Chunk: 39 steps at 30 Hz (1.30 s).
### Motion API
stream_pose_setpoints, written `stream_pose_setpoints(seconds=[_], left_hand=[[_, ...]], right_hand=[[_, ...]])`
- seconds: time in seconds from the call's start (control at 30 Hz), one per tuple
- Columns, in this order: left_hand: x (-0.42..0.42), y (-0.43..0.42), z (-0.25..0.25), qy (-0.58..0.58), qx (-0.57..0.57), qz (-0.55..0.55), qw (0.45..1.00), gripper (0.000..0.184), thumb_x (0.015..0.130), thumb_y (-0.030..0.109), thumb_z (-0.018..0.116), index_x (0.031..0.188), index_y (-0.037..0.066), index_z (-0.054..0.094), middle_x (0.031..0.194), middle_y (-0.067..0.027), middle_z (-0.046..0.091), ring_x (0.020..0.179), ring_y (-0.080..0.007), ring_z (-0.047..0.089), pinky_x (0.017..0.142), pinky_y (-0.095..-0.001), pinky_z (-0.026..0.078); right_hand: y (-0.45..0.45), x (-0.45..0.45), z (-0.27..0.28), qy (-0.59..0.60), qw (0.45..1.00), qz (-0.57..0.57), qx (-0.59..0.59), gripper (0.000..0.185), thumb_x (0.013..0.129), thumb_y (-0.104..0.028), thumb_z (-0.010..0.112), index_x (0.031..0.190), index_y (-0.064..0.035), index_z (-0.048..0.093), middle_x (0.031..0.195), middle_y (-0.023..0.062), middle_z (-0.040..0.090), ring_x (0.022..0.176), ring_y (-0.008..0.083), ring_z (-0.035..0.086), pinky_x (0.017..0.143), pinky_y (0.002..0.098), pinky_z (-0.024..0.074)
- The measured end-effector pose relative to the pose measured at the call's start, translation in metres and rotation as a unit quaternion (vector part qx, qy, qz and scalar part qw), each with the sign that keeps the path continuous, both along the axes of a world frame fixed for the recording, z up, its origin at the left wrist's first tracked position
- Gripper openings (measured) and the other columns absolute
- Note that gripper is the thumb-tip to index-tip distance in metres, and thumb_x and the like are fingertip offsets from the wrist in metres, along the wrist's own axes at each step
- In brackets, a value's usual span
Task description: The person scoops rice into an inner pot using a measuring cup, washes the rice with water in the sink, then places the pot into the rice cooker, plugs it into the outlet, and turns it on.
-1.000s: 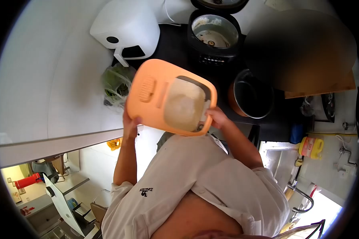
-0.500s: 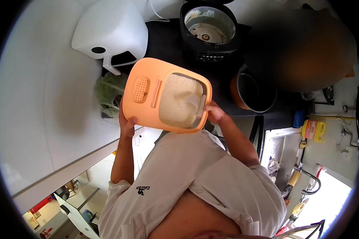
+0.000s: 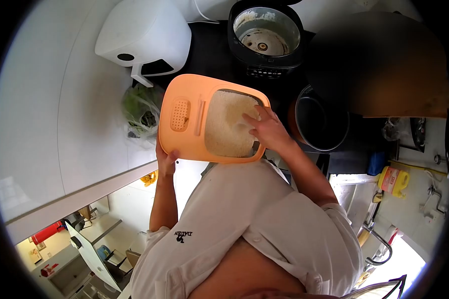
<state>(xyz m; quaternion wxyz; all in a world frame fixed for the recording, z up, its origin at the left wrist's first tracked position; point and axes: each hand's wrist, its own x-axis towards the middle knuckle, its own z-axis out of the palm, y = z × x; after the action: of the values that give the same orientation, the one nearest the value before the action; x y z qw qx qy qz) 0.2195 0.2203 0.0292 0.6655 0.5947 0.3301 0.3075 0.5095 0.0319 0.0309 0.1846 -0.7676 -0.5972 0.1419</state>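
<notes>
An orange rice storage box [image 3: 184,89] is tilted toward me, its top opening showing white rice [image 3: 227,119]. My left hand [image 3: 167,157] grips the box at its lower left side, thumb over the edge. Above the right part of the opening is my right hand [image 3: 270,130], fingers spread and reaching in over the rice. A pale, translucent scoop [image 3: 242,127] lies in the rice by the fingertips, mostly hidden now. To the right of the box stands a dark-lined round pot [image 3: 322,122].
Behind the box, a black rice cooker [image 3: 267,65] stands with its lid up. A white air fryer [image 3: 144,37] is at the back left, above a plastic bag of greens [image 3: 140,112]. A yellow bottle [image 3: 394,182] sits by the sink at right.
My right hand has left the box's right rim and moved over the opening with its fingers spread. The left hand keeps its hold on the box.
</notes>
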Motion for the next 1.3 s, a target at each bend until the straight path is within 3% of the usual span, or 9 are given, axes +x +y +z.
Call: stream_pose_setpoints(seconds=[0.17,0.27,0.33,0.47,0.6,0.7,0.77,0.9,1.3], left_hand=[[-0.001,-0.004,0.000,0.033,0.031,0.004,0.999,0.110,0.066,0.056,0.079,0.146,-0.002,0.030,0.137,-0.0130,0.047,0.126,-0.0236,0.047,0.105,-0.0376,0.038],[0.005,-0.008,0.005,0.043,0.036,-0.012,0.998,0.110,0.066,0.058,0.079,0.145,-0.001,0.031,0.136,-0.0133,0.048,0.122,-0.0232,0.050,0.102,-0.0371,0.040],[0.005,-0.009,0.004,0.054,0.034,-0.013,0.998,0.109,0.067,0.058,0.079,0.145,-0.001,0.031,0.135,-0.0134,0.048,0.122,-0.0230,0.050,0.102,-0.0368,0.041],[0.008,-0.009,0.007,0.040,0.039,-0.010,0.998,0.109,0.068,0.058,0.079,0.145,-0.002,0.031,0.136,-0.0135,0.047,0.122,-0.0233,0.050,0.102,-0.0370,0.041],[0.010,-0.004,0.008,0.036,0.060,-0.020,0.997,0.111,0.068,0.058,0.079,0.146,-0.003,0.028,0.138,-0.0145,0.045,0.125,-0.0241,0.047,0.103,-0.0379,0.040],[0.026,-0.008,0.032,0.027,0.066,-0.030,0.997,0.111,0.068,0.057,0.079,0.147,-0.003,0.028,0.139,-0.0150,0.044,0.126,-0.0248,0.046,0.103,-0.0381,0.040],[0.029,-0.009,0.036,0.026,0.061,-0.031,0.997,0.111,0.068,0.056,0.079,0.147,-0.003,0.027,0.139,-0.0149,0.044,0.127,-0.0245,0.046,0.103,-0.0380,0.040],[0.023,-0.009,0.031,0.033,0.053,-0.022,0.998,0.110,0.068,0.055,0.079,0.147,-0.003,0.027,0.139,-0.0146,0.045,0.126,-0.0240,0.046,0.103,-0.0375,0.040],[0.018,-0.010,0.028,0.036,0.032,-0.020,0.999,0.106,0.070,0.048,0.078,0.148,-0.002,0.027,0.139,-0.0147,0.046,0.127,-0.0242,0.047,0.103,-0.0374,0.040]], right_hand=[[0.015,0.017,0.018,0.091,0.984,0.087,-0.130,0.052,0.079,-0.025,0.070,0.129,-0.0185,0.059,0.124,0.0200,0.053,0.115,0.0345,0.051,0.099,0.0436,0.0431],[0.011,0.010,0.013,0.008,0.997,-0.016,0.069,0.048,0.080,-0.024,0.068,0.126,-0.0171,0.061,0.115,0.0190,0.055,0.115,0.0355,0.052,0.097,0.0433,0.0447],[0.016,0.005,-0.008,-0.083,0.994,-0.039,0.064,0.043,0.080,-0.023,0.065,0.122,-0.0141,0.063,0.111,0.0183,0.057,0.115,0.0371,0.051,0.095,0.0430,0.0463],[0.024,-0.011,-0.022,-0.057,0.996,0.061,-0.020,0.043,0.079,-0.023,0.067,0.121,-0.0141,0.062,0.106,0.0191,0.060,0.113,0.0337,0.053,0.093,0.0427,0.0479],[0.022,-0.031,-0.019,0.159,0.986,0.031,-0.034,0.034,0.078,-0.020,0.063,0.109,-0.0069,0.067,0.097,0.0150,0.064,0.103,0.0328,0.057,0.093,0.0431,0.0466],[0.029,-0.028,-0.015,0.322,0.942,-0.014,-0.093,0.041,0.081,-0.025,0.064,0.118,-0.0081,0.067,0.092,0.0191,0.066,0.086,0.0335,0.063,0.084,0.0389,0.0498],[0.031,-0.025,-0.029,0.447,0.889,-0.051,-0.084,0.048,0.085,-0.027,0.066,0.128,-0.0047,0.061,0.094,0.0158,0.068,0.077,0.0233,0.063,0.075,0.0314,0.0508],[0.020,-0.008,-0.025,0.692,0.704,-0.154,-0.040,0.043,0.093,-0.018,0.062,0.128,0.0065,0.057,0.093,0.0059,0.064,0.074,0.0101,0.056,0.068,0.0231,0.0486],[0.010,-0.010,0.003,0.694,0.692,-0.197,-0.021,0.060,0.090,-0.011,0.068,0.143,-0.0032,0.042,0.110,0.0131,0.060,0.090,0.0172,0.061,0.080,0.0297,0.0561]])
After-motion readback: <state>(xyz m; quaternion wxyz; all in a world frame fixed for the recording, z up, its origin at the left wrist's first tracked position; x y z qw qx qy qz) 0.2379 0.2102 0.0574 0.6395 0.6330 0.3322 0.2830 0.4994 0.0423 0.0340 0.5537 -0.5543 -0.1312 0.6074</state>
